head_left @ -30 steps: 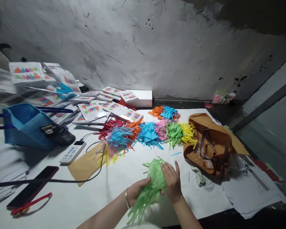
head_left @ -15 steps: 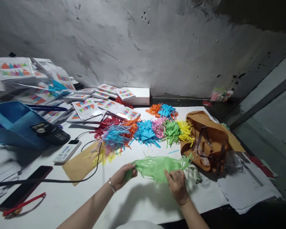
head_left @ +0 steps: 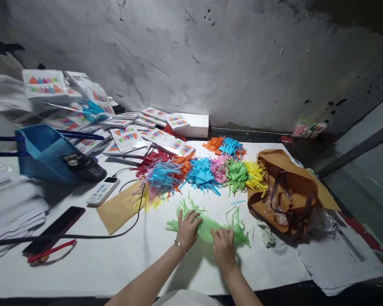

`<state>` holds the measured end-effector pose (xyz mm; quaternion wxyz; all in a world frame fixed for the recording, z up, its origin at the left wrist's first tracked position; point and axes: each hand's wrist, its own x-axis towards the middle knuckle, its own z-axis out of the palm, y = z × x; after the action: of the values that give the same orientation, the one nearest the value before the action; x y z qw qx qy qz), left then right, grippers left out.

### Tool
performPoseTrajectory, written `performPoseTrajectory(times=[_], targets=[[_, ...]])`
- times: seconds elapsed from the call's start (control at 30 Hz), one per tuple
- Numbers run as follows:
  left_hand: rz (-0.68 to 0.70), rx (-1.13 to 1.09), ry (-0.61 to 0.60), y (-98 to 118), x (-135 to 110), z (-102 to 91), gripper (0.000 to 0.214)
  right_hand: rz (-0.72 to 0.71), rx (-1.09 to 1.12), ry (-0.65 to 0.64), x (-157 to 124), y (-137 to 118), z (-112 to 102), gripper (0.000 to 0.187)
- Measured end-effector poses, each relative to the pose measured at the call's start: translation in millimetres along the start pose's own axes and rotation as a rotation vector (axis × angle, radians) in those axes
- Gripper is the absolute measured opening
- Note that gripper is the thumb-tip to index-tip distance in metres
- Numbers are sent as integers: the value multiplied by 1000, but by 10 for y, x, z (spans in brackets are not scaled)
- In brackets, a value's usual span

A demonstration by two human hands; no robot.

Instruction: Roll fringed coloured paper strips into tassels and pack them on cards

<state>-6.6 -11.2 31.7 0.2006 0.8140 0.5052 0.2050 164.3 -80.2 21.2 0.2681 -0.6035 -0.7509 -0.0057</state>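
A bundle of light green fringed paper (head_left: 207,224) lies flat on the white table (head_left: 115,263). My left hand (head_left: 187,229) rests on its left part with fingers spread and pressed down. My right hand (head_left: 223,248) presses on its right part, fingers flat on the paper. Behind it lie several tufts of cut paper: blue (head_left: 201,174), pink (head_left: 219,168), green (head_left: 236,173), yellow (head_left: 255,173), orange (head_left: 212,144) and a mixed pile (head_left: 161,178).
A brown bag (head_left: 285,193) sits to the right, with white sheets (head_left: 338,255) beyond it. At left are a blue tote (head_left: 41,155), a remote (head_left: 102,191), a dark phone (head_left: 54,229), a black cable (head_left: 83,236), a brown envelope (head_left: 119,210) and stacks of printed cards (head_left: 127,138).
The green paper bundle went from held upright, to stretched between both hands above the table, to lying flat on the table with both hands pressing on it.
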Motion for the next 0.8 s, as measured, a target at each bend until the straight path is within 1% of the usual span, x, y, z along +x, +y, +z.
performPoseTrajectory(times=[0.07, 0.13, 0.2, 0.27, 0.33, 0.37, 0.43, 0.47, 0.5, 0.53, 0.6, 0.63, 0.7, 0.8], targets=[[-5, 72, 27, -215, 21, -154, 45, -22, -56, -17, -75, 77, 78, 44], [0, 122, 27, -451, -78, -303, 46, -50, -93, -50, -167, 116, 204, 44], [-28, 185, 7, -643, -276, -392, 48, -70, -100, -89, -259, 95, 340, 42], [-108, 280, 7, -732, -521, -397, 56, -62, -92, -125, -338, 31, 450, 40], [-146, 353, 12, -681, -750, -320, 69, -36, -91, -157, -392, -36, 510, 38], [-117, 361, 1, -605, -839, -255, 76, -21, -90, -174, -409, -60, 521, 38], [53, 309, -66, -394, -938, -88, 82, -1, -87, -213, -425, -82, 513, 40], [149, 259, -112, -281, -945, 7, 81, 5, -83, -235, -426, -81, 497, 40], [219, 202, -150, -179, -924, 101, 75, 10, -80, -255, -424, -74, 476, 41], [231, 155, -173, -95, -883, 190, 63, 13, -76, -273, -421, -64, 449, 41], [174, 82, -185, -6, -767, 328, 35, 14, -67, -297, -414, -38, 383, 39], [136, 59, -186, 2, -709, 370, 25, 11, -51, -311, -411, -25, 345, 38], [108, 16, -195, -37, -630, 404, 15, 5, 1, -345, -408, -2, 266, 38], [135, -41, -214, -148, -626, 378, 13, 25, 57, -375, -405, 14, 173, 33]])
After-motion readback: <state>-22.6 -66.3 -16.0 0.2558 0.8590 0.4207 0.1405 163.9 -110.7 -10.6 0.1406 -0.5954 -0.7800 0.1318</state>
